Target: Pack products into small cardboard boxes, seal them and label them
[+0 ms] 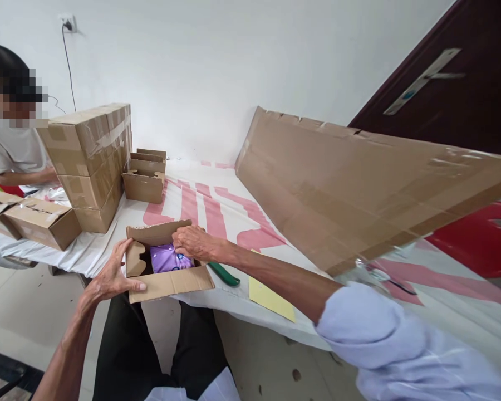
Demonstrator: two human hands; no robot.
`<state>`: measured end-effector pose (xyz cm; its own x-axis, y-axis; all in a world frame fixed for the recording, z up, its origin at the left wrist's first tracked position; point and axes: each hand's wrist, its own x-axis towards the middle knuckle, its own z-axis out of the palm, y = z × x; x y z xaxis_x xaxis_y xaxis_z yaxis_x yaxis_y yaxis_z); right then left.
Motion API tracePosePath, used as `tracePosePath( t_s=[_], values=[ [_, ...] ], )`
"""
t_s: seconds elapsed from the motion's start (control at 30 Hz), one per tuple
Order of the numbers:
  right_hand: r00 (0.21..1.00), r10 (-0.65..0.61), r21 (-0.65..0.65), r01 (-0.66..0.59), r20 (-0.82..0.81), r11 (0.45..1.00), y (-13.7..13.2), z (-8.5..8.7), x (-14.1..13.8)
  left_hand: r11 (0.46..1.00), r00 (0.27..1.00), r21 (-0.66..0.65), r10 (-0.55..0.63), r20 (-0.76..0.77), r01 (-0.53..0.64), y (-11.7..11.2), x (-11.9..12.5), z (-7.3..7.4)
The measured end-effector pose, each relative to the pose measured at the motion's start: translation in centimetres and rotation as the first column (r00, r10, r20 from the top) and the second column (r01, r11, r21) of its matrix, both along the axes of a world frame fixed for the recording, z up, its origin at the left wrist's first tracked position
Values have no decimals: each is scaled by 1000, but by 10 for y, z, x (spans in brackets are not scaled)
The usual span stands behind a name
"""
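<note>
An opened cardboard box [173, 283] rests at the table's front edge with its flaps spread. My left hand [112, 272] grips its left side, thumb over the front flap and fingers at the left flap. Inside lies a purple packet [163, 259] with small printed marks. My right hand [194, 241] reaches into the box from the right, its curled fingers closed on the packet's upper right part; the fingertips are partly hidden. Just right of the box, partly under my right forearm, lies a dark green curved handle [224, 274]; its other end is hidden.
Taped cartons [94, 167] stand stacked at the left, near two closed boxes [44, 220] and a person [14, 147]. Behind my box is another open box [144, 186]. A large cardboard sheet [338, 184] leans at the right. Yellow paper [271, 298] lies near the edge.
</note>
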<state>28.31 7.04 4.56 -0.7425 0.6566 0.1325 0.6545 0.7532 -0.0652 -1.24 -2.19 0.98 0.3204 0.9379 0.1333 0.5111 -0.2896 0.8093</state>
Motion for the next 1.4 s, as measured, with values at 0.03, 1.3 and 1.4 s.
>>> tracePosePath(
  t_s=[0.03, 1.3, 1.4],
  values=[
    [1000, 23, -29, -24, -18, 999, -1, 10, 4, 1000, 1000, 2, -3, -3, 3, 0, -1, 0],
    [419, -502, -642, -329, -757, 692, 93, -20, 9, 971, 864, -178, -50, 501, 160, 151, 53, 34],
    [484, -438, -613, -300, -758, 731, 87, -36, 10, 963, 851, -209, -36, 524, 170, 145, 57, 14]
  ],
)
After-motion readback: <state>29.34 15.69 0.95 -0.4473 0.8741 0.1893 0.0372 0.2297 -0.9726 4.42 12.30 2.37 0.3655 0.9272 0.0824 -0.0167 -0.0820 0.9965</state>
